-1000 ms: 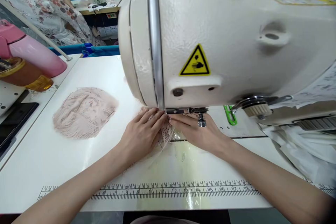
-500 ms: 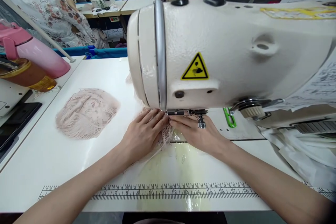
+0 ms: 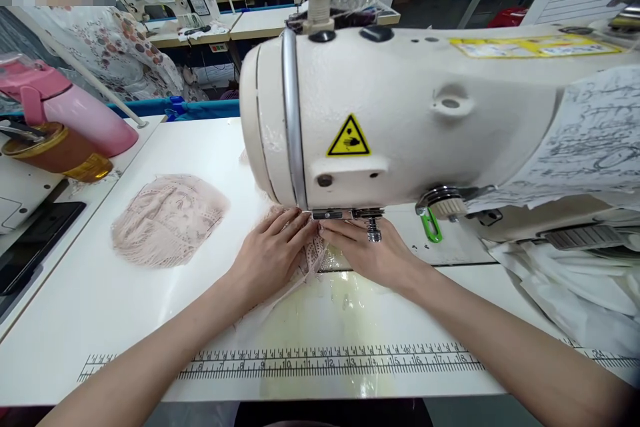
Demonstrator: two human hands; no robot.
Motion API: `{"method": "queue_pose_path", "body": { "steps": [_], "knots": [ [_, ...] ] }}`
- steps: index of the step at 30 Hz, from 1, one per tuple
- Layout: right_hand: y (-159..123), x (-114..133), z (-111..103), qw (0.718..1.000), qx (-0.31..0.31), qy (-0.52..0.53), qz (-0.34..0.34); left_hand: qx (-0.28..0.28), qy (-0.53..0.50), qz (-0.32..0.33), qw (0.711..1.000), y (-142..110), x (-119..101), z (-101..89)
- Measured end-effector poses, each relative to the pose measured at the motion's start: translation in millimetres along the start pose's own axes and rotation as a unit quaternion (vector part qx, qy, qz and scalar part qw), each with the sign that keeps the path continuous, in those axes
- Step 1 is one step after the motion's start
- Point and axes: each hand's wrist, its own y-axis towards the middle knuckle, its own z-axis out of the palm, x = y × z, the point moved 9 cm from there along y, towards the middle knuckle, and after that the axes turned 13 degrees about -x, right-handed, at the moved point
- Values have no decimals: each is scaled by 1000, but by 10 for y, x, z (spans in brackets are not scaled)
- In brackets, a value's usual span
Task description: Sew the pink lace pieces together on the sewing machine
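I have the left hand (image 3: 267, 255) over lace fabric (image 3: 313, 255) at frame centre, probably steadying it below the machine head (image 3: 400, 127), right hand (image 3: 377, 255) opposite; whether either grip pinches, I can't tell.

I count one left hand (image 3: 267, 253) and one right hand (image 3: 375, 253) mid-frame, one lace heap (image 3: 167, 221) left of them, one pink bottle (image 3: 90, 121), one amber cup (image 3: 65, 152) and one black phone (image 3: 35, 250) at far left, one yellow triangle (image 3: 349, 137) near centre.
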Motion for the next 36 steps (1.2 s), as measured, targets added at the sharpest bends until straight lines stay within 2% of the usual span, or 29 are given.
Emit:
{"method": "queue_pose_path", "body": {
  "steps": [4, 6, 11, 14, 17, 20, 23, 25, 28, 31, 34, 36],
  "knots": [
    [31, -3, -44, 999, -28, 16, 1, -4, -10, 3, 1000, -9, 2, -1],
    [54, -19, -62, 999, -26, 29, 12, -6, -10, 10, 1000, 16, -20, -60],
    [79, -70, -30, 993, 22, 101, 53, -12, -23, 23, 999, 37, -56, -453],
    [88, -124, -17, 984, 36, 149, 88, -5, -48, 70, 996, -161, -153, -665],
    [119, -144, -32, 977, 46, 181, 107, -38, -7, 112, 993, -461, -263, -793],
    [156, -102, -12, 967, 91, 208, 114, -69, 28, 56, 996, -618, -224, -863],
    [180, -43, 52, 950, 141, 245, 131, -39, -11, -64, 997, -558, -26, -882],
    [189, -14, 93, 940, 152, 271, 140, -22, -24, -98, 995, -424, 73, -908],
    [182, 9, 120, 939, 135, 289, 131, -3, -16, -37, 999, -166, 61, -869],
    [133, 32, 105, 951, 102, 275, 96, 14, 0, 43, 999, 9, -23, -665],
    [74, 41, 60, 968, 66, 232, 76, -15, 37, 86, 995, 88, -86, -476],
    [53, 49, 21, 979, 46, 187, 68, -51, 47, 98, 993, 99, -116, -430]
  ]
}}
